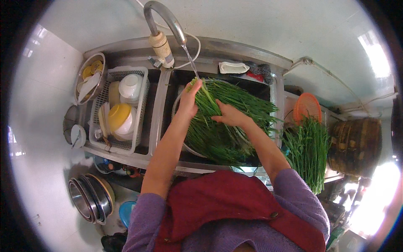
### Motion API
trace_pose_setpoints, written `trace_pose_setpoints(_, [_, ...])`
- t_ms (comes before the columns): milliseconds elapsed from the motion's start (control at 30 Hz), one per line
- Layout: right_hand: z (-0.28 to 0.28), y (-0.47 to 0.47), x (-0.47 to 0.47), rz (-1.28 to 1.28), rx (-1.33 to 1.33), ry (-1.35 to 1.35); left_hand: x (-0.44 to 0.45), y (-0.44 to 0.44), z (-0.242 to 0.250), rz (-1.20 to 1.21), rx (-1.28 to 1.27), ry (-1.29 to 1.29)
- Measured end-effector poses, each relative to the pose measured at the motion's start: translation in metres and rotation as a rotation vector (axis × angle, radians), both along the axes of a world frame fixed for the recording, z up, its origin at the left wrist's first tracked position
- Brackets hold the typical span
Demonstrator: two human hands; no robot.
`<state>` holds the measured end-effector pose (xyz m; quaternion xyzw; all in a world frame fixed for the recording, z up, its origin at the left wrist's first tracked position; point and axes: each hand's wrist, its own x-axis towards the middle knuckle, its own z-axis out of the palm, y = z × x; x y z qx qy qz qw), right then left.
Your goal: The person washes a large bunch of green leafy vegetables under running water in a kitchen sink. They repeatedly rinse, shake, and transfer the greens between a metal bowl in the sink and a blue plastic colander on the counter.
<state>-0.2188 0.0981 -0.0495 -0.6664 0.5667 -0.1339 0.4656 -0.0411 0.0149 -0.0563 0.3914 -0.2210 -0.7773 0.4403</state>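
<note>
Long green leafy stalks point(233, 94), which look like garlic chives, fill a round basin point(192, 149) in the right sink bowl. My left hand point(189, 100) grips the pale ends of a bunch under the water stream point(191, 61) from the metal faucet point(170, 15). My right hand point(231, 115) lies lower along that bunch, thumb and fingers around its stalks. Another pile of the greens point(310, 151) rests on the surface right of the sink.
A white plastic basket point(143, 104) with bowls stands over the left sink bowl, beside a metal bowl point(104, 64). A white dish point(233, 67) and scouring pads point(263, 71) sit on the back ledge. At right are an orange colander point(307, 107) and a brown barrel-like container point(355, 146).
</note>
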Motion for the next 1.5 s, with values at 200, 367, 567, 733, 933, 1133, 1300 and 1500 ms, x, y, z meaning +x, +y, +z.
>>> trace_pose_setpoints(200, [0.004, 0.001, -0.005, -0.098, 0.134, -0.435, 0.012, -0.004, -0.003, -0.092, -0.082, 0.114])
trace_pose_setpoints(367, [0.001, -0.002, -0.011, -0.183, 0.391, -0.518, 0.005, -0.006, 0.006, -0.138, -0.147, 0.334])
trace_pose_setpoints(567, [0.002, -0.002, -0.008, -0.310, 0.435, -0.586, 0.001, -0.003, 0.009, -0.110, -0.158, 0.198])
trace_pose_setpoints(733, [0.004, 0.003, -0.002, -0.357, 0.061, -0.543, -0.001, -0.002, 0.002, -0.129, -0.135, 0.184])
trace_pose_setpoints(933, [-0.019, -0.003, -0.003, -0.240, 0.032, -0.150, -0.012, 0.004, 0.007, -0.055, -0.002, 0.290])
trace_pose_setpoints(1133, [-0.024, -0.002, 0.000, -0.276, -0.006, 0.195, -0.012, 0.003, 0.007, -0.025, -0.181, -0.139])
trace_pose_setpoints(1300, [-0.007, 0.010, -0.001, -0.289, -0.059, -0.211, -0.003, 0.004, 0.005, -0.117, -0.187, 0.340])
trace_pose_setpoints(1500, [0.001, 0.008, -0.002, -0.217, 0.056, -0.434, -0.003, 0.007, 0.002, -0.151, -0.163, 0.383])
